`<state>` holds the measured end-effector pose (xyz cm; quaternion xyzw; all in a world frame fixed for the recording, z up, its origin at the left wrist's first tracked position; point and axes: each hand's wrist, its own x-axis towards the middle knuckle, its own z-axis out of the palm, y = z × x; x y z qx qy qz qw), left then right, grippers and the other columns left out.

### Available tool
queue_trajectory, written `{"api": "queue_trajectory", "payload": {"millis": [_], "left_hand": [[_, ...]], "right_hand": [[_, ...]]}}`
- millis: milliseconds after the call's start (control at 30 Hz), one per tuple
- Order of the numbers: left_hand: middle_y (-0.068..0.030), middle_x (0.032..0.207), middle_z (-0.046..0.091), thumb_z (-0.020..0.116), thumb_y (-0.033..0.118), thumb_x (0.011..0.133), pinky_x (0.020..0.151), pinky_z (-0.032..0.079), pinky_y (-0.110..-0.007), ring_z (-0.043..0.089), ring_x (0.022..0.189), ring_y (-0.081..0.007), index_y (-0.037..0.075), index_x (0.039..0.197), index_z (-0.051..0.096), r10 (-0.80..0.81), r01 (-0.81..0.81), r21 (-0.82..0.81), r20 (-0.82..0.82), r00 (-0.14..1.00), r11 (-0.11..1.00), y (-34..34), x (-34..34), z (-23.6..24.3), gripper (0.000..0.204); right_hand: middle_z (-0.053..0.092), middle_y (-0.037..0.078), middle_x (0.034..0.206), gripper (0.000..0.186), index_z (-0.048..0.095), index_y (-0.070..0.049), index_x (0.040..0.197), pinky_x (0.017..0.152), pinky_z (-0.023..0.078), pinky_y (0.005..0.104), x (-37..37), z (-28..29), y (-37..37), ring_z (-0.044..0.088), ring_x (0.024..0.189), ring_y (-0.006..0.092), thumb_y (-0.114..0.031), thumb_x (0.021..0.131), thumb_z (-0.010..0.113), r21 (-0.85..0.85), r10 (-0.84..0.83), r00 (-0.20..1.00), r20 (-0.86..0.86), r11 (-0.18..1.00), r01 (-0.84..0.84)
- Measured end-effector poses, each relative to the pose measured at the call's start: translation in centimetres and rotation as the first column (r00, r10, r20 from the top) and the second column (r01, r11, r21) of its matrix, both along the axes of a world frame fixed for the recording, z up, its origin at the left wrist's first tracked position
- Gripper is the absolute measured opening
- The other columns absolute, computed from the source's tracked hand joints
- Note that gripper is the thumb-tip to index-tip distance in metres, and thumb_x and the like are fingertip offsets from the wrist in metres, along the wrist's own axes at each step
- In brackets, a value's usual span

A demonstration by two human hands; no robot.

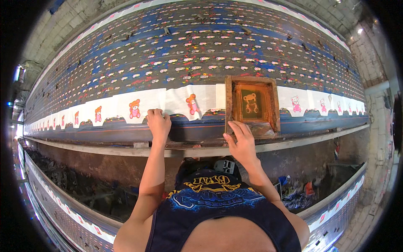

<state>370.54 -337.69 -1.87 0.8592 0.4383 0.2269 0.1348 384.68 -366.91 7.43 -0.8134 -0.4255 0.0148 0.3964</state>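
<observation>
My left hand [158, 126] is at the near edge of a white cloth piece [178, 99], fingers curled together on it. This piece is wrinkled, and the pink and orange bear printed on it tilts. My right hand [243, 145] grips the near left corner of a wooden printing screen frame [272, 90], thumb apart from the fingers. Inside the frame, a bear outline shows on the dark mesh [251, 103]. The frame lies over the row of cloth pieces. Left of it the bears are coloured orange and pink; the bears [296, 103] to its right are paler, in pink.
A long dark table [193, 42] spotted with paint and rows of small pale marks stretches across. A wooden rail [105, 147] runs along its near side. Behind me stands another table with a row of printed cloth [69, 208]. Concrete walkways [365, 46] flank the far table.
</observation>
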Motion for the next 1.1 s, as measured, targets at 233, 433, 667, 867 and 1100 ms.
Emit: {"api": "queue_trajectory", "payload": {"millis": [233,433,667,867,1100], "left_hand": [[-0.0177,0.114,0.056,0.068,0.013,0.086,0.087,0.047,-0.054,0.056,0.106,-0.0381,0.0,0.094,0.066,-0.046,0.047,0.004,-0.173,0.984,0.999,2.9,-0.4,-2.2,0.016],[-0.0158,0.113,0.057,0.068,0.012,0.086,0.085,0.045,-0.053,0.056,0.105,-0.037,0.0,0.091,0.066,-0.09,0.089,-0.032,-0.029,0.996,0.996,5.3,-0.1,-0.1,0.013],[-0.0206,0.095,0.062,0.074,0.009,0.081,0.082,0.05,-0.045,0.062,0.094,-0.0376,-0.002,0.083,0.066,-0.155,0.139,0.155,0.098,0.983,0.978,7.8,-0.7,-0.2,0.014],[-0.0211,0.101,0.061,0.074,0.01,0.081,0.087,0.049,-0.047,0.061,0.098,-0.0389,-0.002,0.089,0.068,-0.116,0.115,0.106,0.011,0.993,0.988,7.6,-1.1,-0.8,0.015],[-0.0222,0.117,0.055,0.071,0.005,0.081,0.09,0.047,-0.049,0.057,0.109,-0.0399,-0.001,0.111,0.061,-0.206,0.19,0.109,0.167,0.964,0.976,2.7,1.9,1.6,0.032]], "right_hand": [[0.063,0.018,0.121,0.038,0.064,0.002,0.123,0.096,0.049,0.048,-3.7,0.2,3.7,0.06,0.111,0.0389,-0.017,0.091,0.072,0.003,-0.01,1.0,0.011,1.0,0.01],[0.063,0.018,0.121,0.037,0.064,0.003,0.121,0.096,0.049,0.048,-4.6,0.1,3.2,0.06,0.111,0.0392,-0.016,0.091,0.072,-0.022,-0.078,0.997,0.011,0.997,0.078],[0.064,0.018,0.121,0.035,0.066,0.003,0.12,0.095,0.05,0.0456,-4.9,0.1,2.4,0.061,0.11,0.0389,-0.013,0.089,0.073,-0.058,-0.129,0.991,0.022,0.99,0.13],[0.063,0.018,0.121,0.035,0.066,0.004,0.12,0.095,0.05,0.0456,-4.6,-0.3,1.6,0.061,0.111,0.0388,-0.013,0.09,0.073,-0.079,-0.114,0.993,0.003,0.99,0.114],[0.061,0.018,0.123,0.036,0.065,0.003,0.12,0.096,0.049,0.0481,-2.7,-0.1,-1.0,0.059,0.111,0.0386,-0.015,0.091,0.072,-0.086,-0.12,0.993,0.004,0.989,0.119]]}}
